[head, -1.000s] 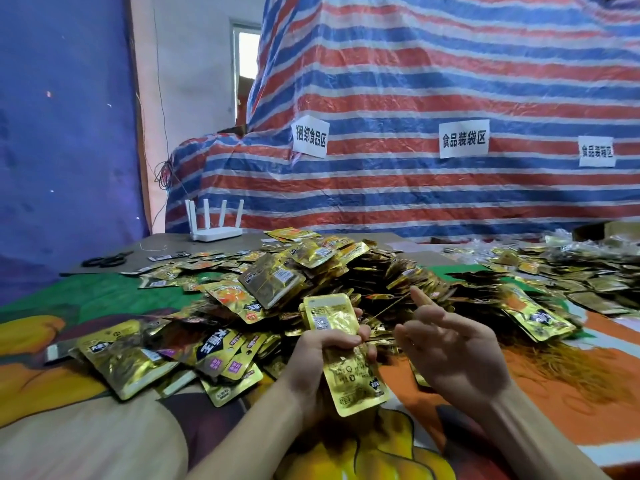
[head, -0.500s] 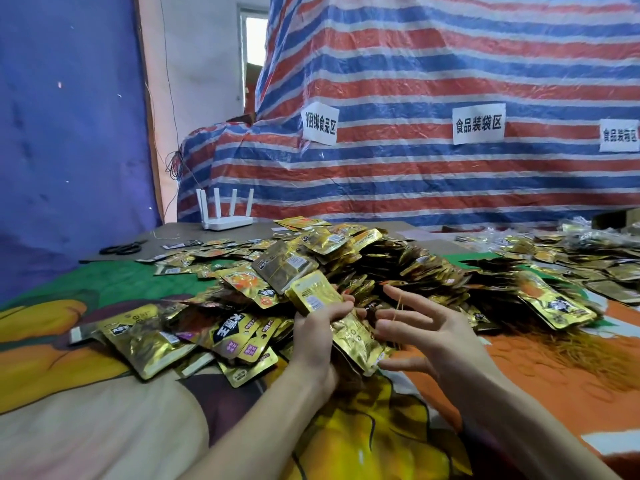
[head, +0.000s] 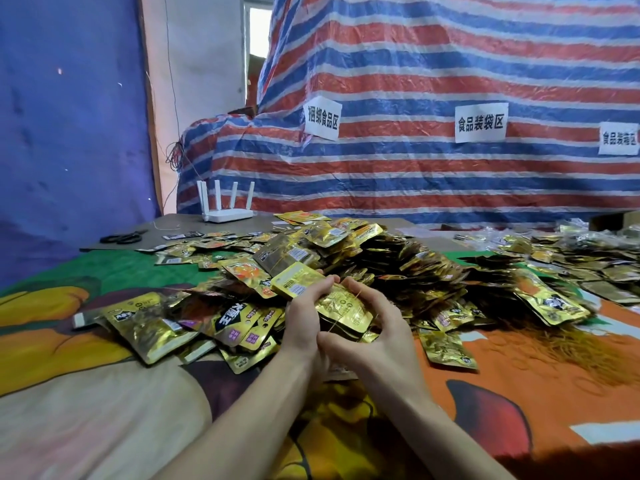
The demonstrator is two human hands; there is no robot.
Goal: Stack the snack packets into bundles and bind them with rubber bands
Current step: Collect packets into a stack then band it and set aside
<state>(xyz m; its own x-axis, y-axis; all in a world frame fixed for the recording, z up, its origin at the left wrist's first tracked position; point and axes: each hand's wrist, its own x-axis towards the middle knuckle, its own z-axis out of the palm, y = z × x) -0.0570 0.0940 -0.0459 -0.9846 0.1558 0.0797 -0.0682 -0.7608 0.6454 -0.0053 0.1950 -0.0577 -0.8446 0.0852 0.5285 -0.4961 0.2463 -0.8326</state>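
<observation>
A makeshift food-packing workroom. Paper signs (head: 322,117) on the far striped tarp (head: 415,185) name zones for bundling and bagging food. The near table, under a printed cloth (head: 86,393), carries heaps of gold packets (head: 398,258) and, at right, loose rubber bands (head: 571,344). Scissors (head: 123,237) and a router (head: 227,214) lie far left.

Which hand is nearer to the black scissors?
Left. The left hand is right of the scissors and closer to the camera; the right hand is even farther right.
</observation>
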